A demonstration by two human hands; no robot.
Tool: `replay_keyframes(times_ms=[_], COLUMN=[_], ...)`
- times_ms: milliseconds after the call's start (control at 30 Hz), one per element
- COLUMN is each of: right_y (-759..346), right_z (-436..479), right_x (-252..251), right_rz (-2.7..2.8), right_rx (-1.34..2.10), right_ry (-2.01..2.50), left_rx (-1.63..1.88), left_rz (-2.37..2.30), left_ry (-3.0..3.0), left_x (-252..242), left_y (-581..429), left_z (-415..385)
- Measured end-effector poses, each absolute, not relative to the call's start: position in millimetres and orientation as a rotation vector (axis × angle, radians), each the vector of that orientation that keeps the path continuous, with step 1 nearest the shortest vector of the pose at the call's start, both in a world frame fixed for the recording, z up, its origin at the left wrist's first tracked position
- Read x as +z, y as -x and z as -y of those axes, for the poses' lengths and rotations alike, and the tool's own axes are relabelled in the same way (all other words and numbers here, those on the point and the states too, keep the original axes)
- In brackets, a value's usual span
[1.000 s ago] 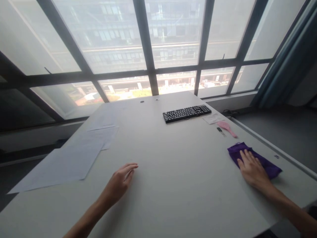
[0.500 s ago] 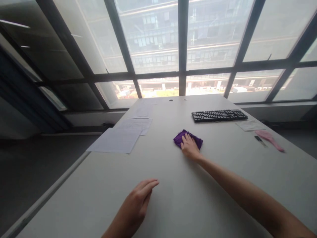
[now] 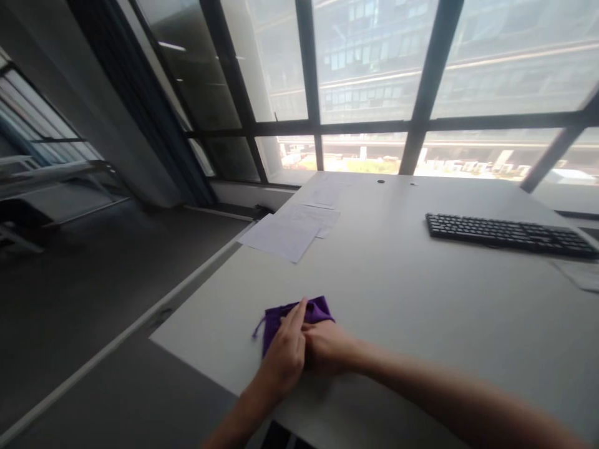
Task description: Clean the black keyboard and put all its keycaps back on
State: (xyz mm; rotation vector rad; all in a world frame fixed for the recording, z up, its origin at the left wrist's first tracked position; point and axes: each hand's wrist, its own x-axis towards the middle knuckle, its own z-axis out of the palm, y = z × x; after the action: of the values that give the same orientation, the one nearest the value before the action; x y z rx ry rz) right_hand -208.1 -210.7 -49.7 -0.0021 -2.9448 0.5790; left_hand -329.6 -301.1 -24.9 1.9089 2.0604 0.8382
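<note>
A purple cloth pouch with a drawstring sticking out on its left lies near the table's front-left corner. My left hand rests over its near part, fingers stretched out and pointing away from me. Pressed close beside and partly under it, my right hand is closed at the pouch's near right side. Its fingertips are mostly hidden behind the left hand. Both hands touch each other on the cloth.
Overlapping white paper sheets lie along the left edge of the white table. A black keyboard is at the right, with a thin whitish item below it. Windows rise behind the far edge.
My right hand has brought the pouch leftward and nearer to me, where my left hand now meets it. The view has swung left, so the pink item on the right is out of frame.
</note>
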Motion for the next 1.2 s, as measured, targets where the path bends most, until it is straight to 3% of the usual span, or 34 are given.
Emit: replay_keyframes(times_ms=[100, 300, 367, 567, 667, 833, 1033, 1200], right_y=[163.2, 80.9, 78.7, 175.4, 236.1, 276.3, 229.9, 132.7], right_z=[180.8, 94.6, 87.4, 159.0, 211.5, 246.9, 224.6, 196.6], right_x=[-46.3, -63.6, -66.3, -57.2, -49.8, -35.2, -25.7, -31.7], right_rz=[2.772, 2.545, 2.531, 2.756, 2.774, 2.740, 2.724, 2.727], right_rx=[0.548, 0.149, 0.050, 0.184, 0.289, 0.428, 0.480, 0.385], right_ry=[0.355, 1.240, 1.344, 0.839, 0.514, 0.347, 0.420, 0.757], left_rx=[0.744, 0.504, 0.536, 0.703, 0.623, 0.432, 0.128, -0.101], left_rz=[-2.014, -1.800, -1.869, -2.153, -2.343, -2.561, -2.238, -1.720], left_ry=[-1.906, -2.142, -2.149, -2.094, -2.010, -1.991, -2.465, -2.676], left_x=[-29.4, -24.6, -22.2, -29.3, -43.7, -71.4, -88.6, -75.7], left_y=[314.5, 280.9, 278.8, 315.2, 348.7, 401.9, 416.7, 338.2], left_z=[306.9, 316.6, 320.0, 321.5, 333.3, 364.5, 327.0, 246.2])
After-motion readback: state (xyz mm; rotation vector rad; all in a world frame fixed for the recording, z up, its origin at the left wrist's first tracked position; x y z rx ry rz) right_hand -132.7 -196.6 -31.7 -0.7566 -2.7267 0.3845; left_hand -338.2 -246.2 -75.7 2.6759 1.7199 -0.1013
